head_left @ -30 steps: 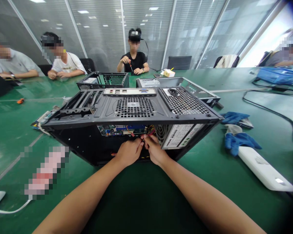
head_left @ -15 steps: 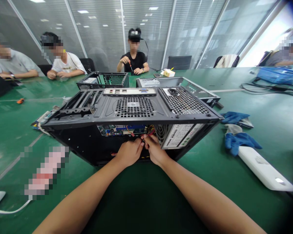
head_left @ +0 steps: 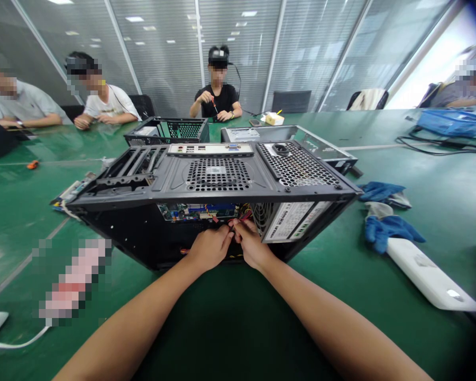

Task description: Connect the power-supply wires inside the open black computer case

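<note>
A black computer case (head_left: 170, 180) lies in front of me with its rear panel facing up and its near side uncovered. My left hand (head_left: 209, 247) reaches inside, its fingers pinched close against those of my right hand (head_left: 252, 244). Red and dark power cables (head_left: 244, 216) run into the right hand's pinch. What the left fingertips grip is too small and hidden to make out. Behind the hands shows a motherboard (head_left: 190, 211) with a small red plug hanging before it. To the right of my right hand sits the labelled power supply (head_left: 297, 222).
Two more open cases (head_left: 186, 129) stand behind this one. Blue gloves (head_left: 392, 230) and a long white device (head_left: 432, 275) lie right on the green table (head_left: 440, 185). Left is a blurred-out pink object (head_left: 77, 280) with a white cable. Several people sit around the table, one holding a screwdriver (head_left: 214, 105).
Both my hands stay in the same place at the cables, with hardly any visible movement. Across the table, the co-worker's screwdriver has shifted slightly.
</note>
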